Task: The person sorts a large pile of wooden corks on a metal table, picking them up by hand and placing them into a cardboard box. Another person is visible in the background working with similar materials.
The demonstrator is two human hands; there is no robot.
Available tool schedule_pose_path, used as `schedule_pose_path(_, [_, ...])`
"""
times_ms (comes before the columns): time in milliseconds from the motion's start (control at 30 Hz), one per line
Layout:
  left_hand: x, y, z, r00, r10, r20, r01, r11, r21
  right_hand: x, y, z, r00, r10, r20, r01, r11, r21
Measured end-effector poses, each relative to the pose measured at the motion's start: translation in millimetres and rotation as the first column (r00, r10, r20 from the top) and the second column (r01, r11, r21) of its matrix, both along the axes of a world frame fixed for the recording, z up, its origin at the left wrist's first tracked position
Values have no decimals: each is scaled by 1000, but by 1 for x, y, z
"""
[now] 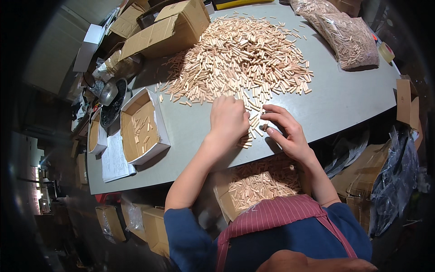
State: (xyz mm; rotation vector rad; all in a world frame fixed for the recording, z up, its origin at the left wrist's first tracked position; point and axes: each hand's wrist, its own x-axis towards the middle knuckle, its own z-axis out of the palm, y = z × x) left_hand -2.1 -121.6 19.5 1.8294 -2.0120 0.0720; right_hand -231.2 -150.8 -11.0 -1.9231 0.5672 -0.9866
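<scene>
A large heap of short wooden dowel pins point(244, 51) lies on the grey table point(343, 102). My left hand point(229, 117) is at the heap's near side with curled fingers; its palm side is hidden, so whether it holds pins cannot be told. To its right, my right hand point(285, 131) has thumb and fingers apart, beside a darker pin point(265, 127) on the table. Loose pins point(253, 125) lie between the two hands. Below the table's near edge, a cardboard box point(222, 200) full of dowel pins point(261, 187) stands against the striped apron.
At left are a shallow cardboard tray point(163, 136) with a few pins, a smaller tray point(98, 137), papers point(117, 159) and a dark round dish point(114, 108). A large carton point(173, 30) stands behind. Clear bags of pins point(357, 40) and a tape roll point(386, 52) lie at right.
</scene>
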Motion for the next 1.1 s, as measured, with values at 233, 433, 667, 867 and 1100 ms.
schedule_pose_path(233, [42,26,26,977,90,-192,-122,979,-161,-2,0,1,999,-9,38,7,999,35])
schedule_pose_path(433, [150,88,62,789,611,71,-501,705,-501,0,-1,2,999,38,-34,-38,999,-9])
schedule_pose_path(667, [89,108,8,951,280,-130,-300,936,-183,8,3,-3,938,-11,-347,-110,939,-327])
schedule_pose_path(867, [37,105,-35,996,84,-38,-82,996,39,15,13,4,859,-50,-509,-253,824,-507])
schedule_pose_path(1100, [36,100,-27,879,56,-473,-4,994,109,0,9,-3,995,47,-83,-59,987,-150])
